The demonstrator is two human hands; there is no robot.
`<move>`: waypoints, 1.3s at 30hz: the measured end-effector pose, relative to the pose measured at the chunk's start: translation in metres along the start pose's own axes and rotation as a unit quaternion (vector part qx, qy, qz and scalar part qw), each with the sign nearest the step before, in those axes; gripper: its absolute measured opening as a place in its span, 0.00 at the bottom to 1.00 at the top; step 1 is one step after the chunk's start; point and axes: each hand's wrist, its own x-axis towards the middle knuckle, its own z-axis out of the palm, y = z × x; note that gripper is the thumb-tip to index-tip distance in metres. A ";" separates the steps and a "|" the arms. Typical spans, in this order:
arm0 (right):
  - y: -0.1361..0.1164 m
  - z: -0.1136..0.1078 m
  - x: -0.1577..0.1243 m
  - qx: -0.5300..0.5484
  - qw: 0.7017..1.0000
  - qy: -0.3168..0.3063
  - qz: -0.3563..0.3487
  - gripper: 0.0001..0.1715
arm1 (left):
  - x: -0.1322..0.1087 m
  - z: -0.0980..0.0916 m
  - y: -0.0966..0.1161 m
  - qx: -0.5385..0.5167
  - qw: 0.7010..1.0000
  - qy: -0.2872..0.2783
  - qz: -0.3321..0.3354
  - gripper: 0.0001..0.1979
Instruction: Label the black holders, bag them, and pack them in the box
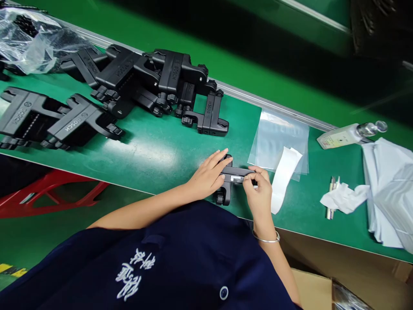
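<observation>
A black plastic bracket [227, 189] lies on the green table [151, 159] near its front edge. A small white label [236, 178] shows on its bar. My left hand [208, 175] rests on the bracket's left part, fingers stretched out and pointing up and right. At the bar's right end is my right hand [259, 185], thumb and index finger pinched together at the label's right side. What the pinch holds, if anything, is too small to tell. Just right of my right hand lies a white paper strip [281, 183], partly over clear plastic bags [274, 133].
Several black brackets [121, 73] are piled at the back left, beside a plastic-wrapped bundle [38, 47]. To the right are a bottle [340, 135], pens [330, 200], a crumpled tissue [345, 198] and stacked white sheets [390, 185]. A red stool [48, 189] stands below the left edge.
</observation>
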 end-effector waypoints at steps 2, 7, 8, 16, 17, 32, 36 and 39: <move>0.000 0.001 0.000 -0.002 1.000 0.002 -0.004 0.08 | 0.000 0.000 0.000 0.001 1.000 0.002 0.002 0.26; 0.001 0.002 0.000 -0.005 1.000 0.007 -0.016 0.07 | 0.000 0.000 0.000 -0.001 1.000 0.004 0.003 0.26; 0.001 0.002 0.000 -0.004 1.000 0.008 -0.018 0.07 | 0.000 0.000 0.000 -0.001 1.000 0.003 0.003 0.27; 0.001 0.003 -0.001 -0.009 1.000 0.012 -0.016 0.07 | 0.000 0.000 0.000 -0.002 1.000 0.005 0.003 0.27; 0.001 0.003 -0.001 -0.009 1.000 0.012 -0.016 0.07 | 0.000 0.000 0.000 -0.002 1.000 0.005 0.003 0.27; 0.001 0.003 -0.002 -0.019 1.000 0.009 -0.021 0.07 | 0.000 0.000 0.001 -0.004 1.000 0.004 0.003 0.26; 0.001 0.003 -0.002 -0.018 1.000 0.011 -0.024 0.06 | 0.000 0.001 0.000 -0.005 1.000 0.010 0.004 0.27; 0.001 0.003 -0.002 -0.014 1.000 0.014 -0.024 0.06 | 0.000 0.002 -0.001 -0.006 1.000 0.011 0.004 0.27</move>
